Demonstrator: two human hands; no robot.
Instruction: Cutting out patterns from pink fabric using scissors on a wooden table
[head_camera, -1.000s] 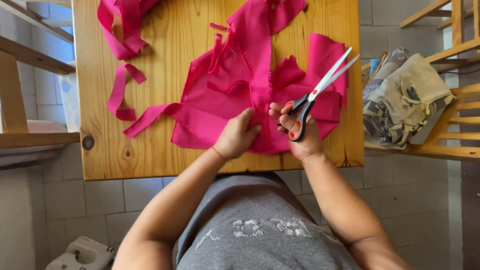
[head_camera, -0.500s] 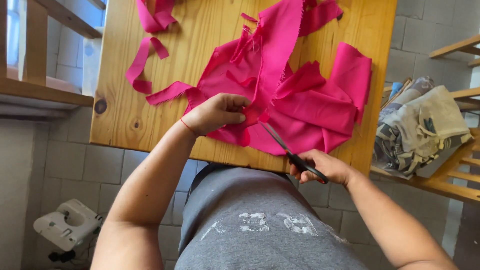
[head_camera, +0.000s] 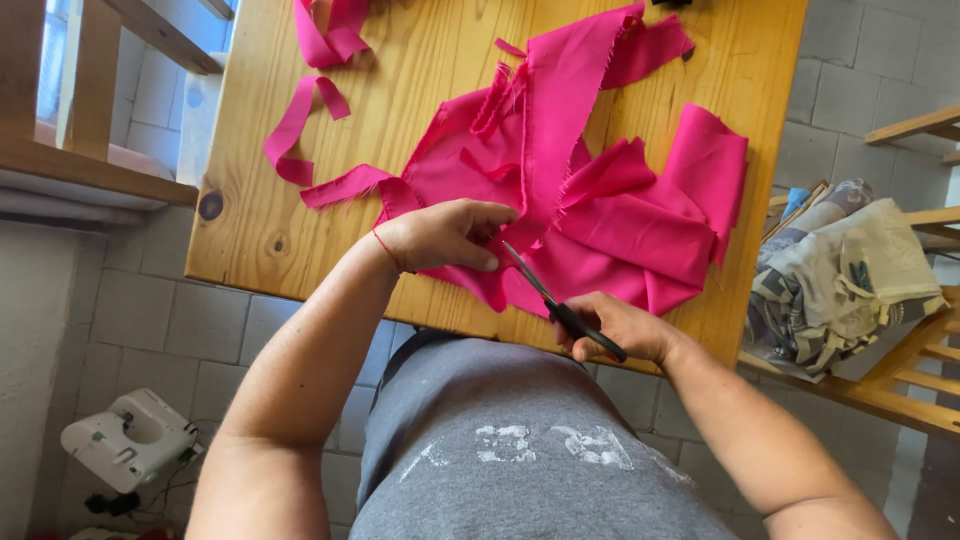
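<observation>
- Two bare hands work at the near edge of a wooden bench, seen from above by the head camera.
- Left hand: lies palm down on a piece of pink fabric, fingers curled over the cloth edge and pinning it against the bench; its grip is narrow, pressing and pinching the fabric rather than enclosing it.
- Right hand: sits just off the bench's near edge, its grip closed around the dark handles of a pair of scissors.
- Scissors: the blades point up and to the left, towards the left hand, with the tips at the fabric edge just beside the left fingers; whether the blades are parted cannot be told.
- Pink fabric: spread in loose, overlapping folds across the middle and right of the bench, with frayed cut edges; one long panel runs towards the far edge.
- Pink strips: narrow cut lengths lie curled on the left part of the bench, one reaching the main piece.
- Surroundings: a white sewing machine stands on the tiled floor at lower left; a bundle of grey and beige cloth rests on a wooden chair at right.
</observation>
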